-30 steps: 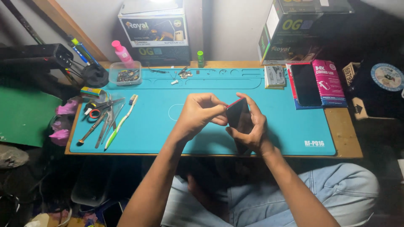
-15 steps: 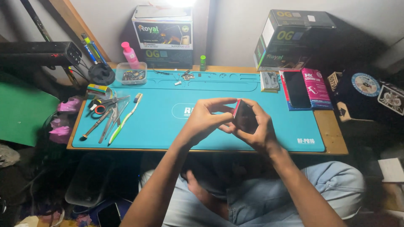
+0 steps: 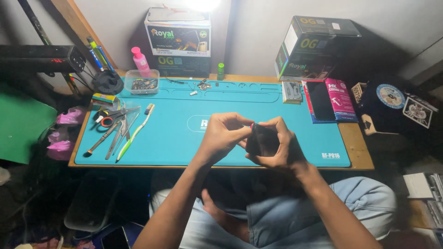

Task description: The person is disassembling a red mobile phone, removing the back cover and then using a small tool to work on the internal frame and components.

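The person's right hand (image 3: 277, 145) cradles a small, dark, flat rectangular device (image 3: 259, 140), probably a phone, with its fingers curled close around the far edge and the thumb underneath. The left hand (image 3: 221, 136) comes in from the other side, its thumb and forefinger pinched narrow at the device's upper corner, where a small red spot shows; what they pinch is too small to tell.

Compared with a second ago, the device is held at much the same place, just above the near edge of the turquoise rubber work mat (image 3: 184, 138), and both hands remain closed on it. The left fingertips have slid from the device's side toward its top corner, and the device now seems tilted more on edge. The head has also risen a little, so more of the wooden table (image 3: 360, 147) and the cardboard boxes (image 3: 314, 48) at the back shows.

From this, the work appears to stay at a fine, fingertip stage on the device itself. The green-handled toothbrush (image 3: 134, 133), the scissors and metal tweezers (image 3: 113, 124) lie untouched, well apart on the mat's left side.
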